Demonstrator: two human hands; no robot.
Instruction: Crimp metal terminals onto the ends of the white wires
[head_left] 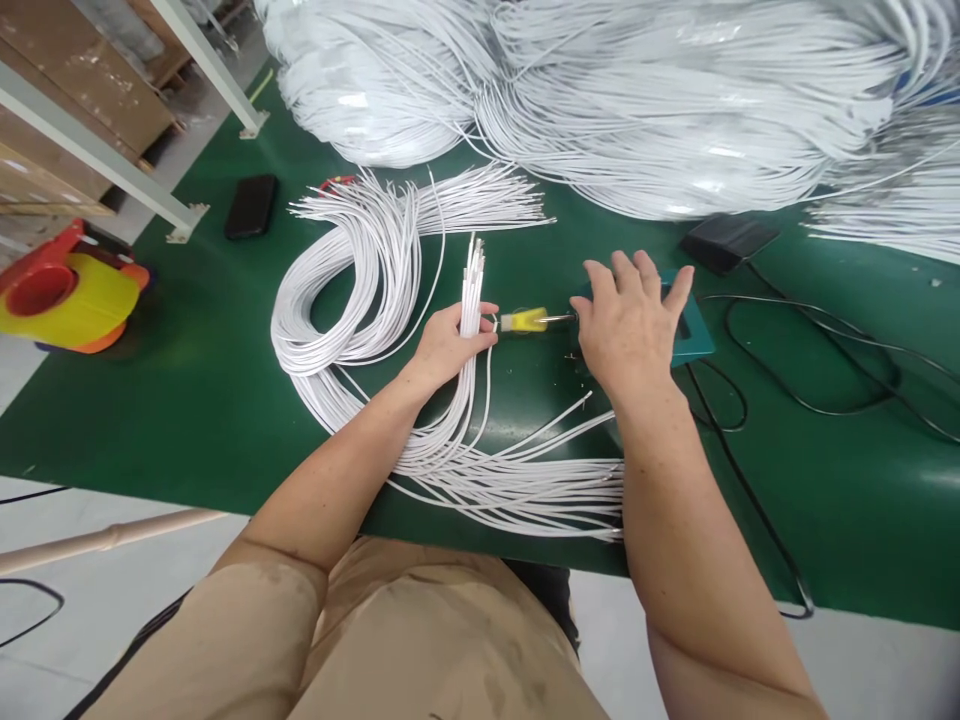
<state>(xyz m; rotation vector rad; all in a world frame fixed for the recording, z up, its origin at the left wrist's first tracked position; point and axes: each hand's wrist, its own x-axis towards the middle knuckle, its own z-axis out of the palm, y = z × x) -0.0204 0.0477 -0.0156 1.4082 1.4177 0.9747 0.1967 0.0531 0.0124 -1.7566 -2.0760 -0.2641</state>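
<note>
The left fingers [487, 309] are closed around a slim, upright bundle of white cables [471, 290], the thumb pressing from the near side and the cut ends standing a little above the grip. One cable of it curves apart from the rest and reaches the fingertips, close to a yellow piece [529, 320] on a thin metal rod; whether the two touch is hard to tell. The right hand [628, 320] is palm down with its fingers spread well apart, over a teal device [694, 335] that it partly hides; nothing shows clamped in it, and how firmly it rests there cannot be told. The step in hand looks like offering cable ends to the rod side of the device; by my judgement, working that single cable calls for a fine fingertip pinch while the rest of the bundle is held snug. Below the left hand the cables bend down onto the green desk [187, 420], where more loose ends [555, 490] fan toward the right forearm, and a coil of white cables [300, 325] lies to the left. Farther out are large white cable bundles [660, 110], a black wedge-shaped thing [727, 243] and a black cord [750, 490].
</note>
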